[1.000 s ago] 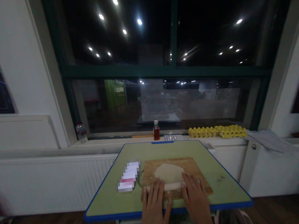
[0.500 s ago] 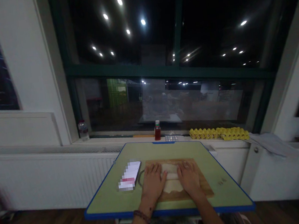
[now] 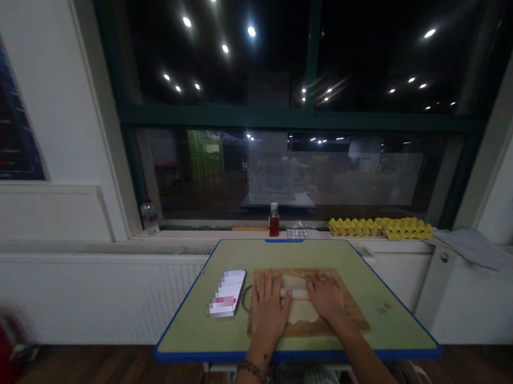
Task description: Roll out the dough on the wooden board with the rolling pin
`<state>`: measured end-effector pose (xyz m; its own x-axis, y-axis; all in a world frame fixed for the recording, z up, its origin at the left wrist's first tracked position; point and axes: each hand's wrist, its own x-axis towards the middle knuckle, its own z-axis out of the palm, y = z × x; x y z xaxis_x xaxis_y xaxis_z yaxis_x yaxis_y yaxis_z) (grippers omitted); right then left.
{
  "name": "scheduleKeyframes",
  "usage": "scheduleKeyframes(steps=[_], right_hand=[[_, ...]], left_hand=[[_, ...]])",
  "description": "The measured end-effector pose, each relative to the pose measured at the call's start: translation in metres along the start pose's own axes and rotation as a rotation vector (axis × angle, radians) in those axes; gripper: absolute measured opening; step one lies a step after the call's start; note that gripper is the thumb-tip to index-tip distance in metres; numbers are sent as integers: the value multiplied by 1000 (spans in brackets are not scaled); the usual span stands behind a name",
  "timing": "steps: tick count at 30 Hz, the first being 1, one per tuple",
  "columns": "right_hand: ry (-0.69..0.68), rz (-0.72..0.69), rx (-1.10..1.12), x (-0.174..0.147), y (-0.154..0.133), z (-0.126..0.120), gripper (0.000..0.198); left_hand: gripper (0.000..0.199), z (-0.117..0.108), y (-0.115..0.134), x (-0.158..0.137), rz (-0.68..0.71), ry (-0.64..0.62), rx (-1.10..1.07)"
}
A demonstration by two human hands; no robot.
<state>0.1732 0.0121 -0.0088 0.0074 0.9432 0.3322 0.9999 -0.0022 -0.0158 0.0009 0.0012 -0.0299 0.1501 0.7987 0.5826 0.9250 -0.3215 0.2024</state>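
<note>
A sheet of pale dough with a wavy near edge lies on a wooden board. Across the dough runs a pale cylinder, which looks like a rolling pin; its ends are hidden under my hands. My left hand lies palm down over its left end, fingers stretched forward and apart, thumb pointing inward. Over the right end rests my right hand, also palm down, its fingers slightly bent and not wrapped round anything I can see.
The board is on a green table with a blue edge. A phone lies left of the board. Along the windowsill stand a bottle of red liquid, a clear bottle and yellow egg trays. Papers lie at the right.
The fingers of my left hand have stretched out further forward. My right hand stays at the right side of the cylinder. The whole view has shifted slightly.
</note>
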Motion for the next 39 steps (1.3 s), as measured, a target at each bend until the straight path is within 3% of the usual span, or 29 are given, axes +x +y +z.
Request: scheduleKeyframes(steps=[9,20,24,33,36,39], right_hand=[[-8,-1,28,13,2,2,42],[104,-75,48,-28,8,18,47],[89,-88,57,-19,8,15,46],[-50,-42,16,34,3,14,48],[-71,-13,23,36,1,12,48],[4,14,42,21,-1,13,47]], left_hand=[[44,-9,3,2,16,-51,-32],[39,-26,-6,-25,137,-38,-142],[40,-23,-9,-15,117,-90,-122],[44,-2,-10,39,59,-142,27],[46,-3,-7,40,6,-140,72],[46,-8,-6,23,39,-120,56]])
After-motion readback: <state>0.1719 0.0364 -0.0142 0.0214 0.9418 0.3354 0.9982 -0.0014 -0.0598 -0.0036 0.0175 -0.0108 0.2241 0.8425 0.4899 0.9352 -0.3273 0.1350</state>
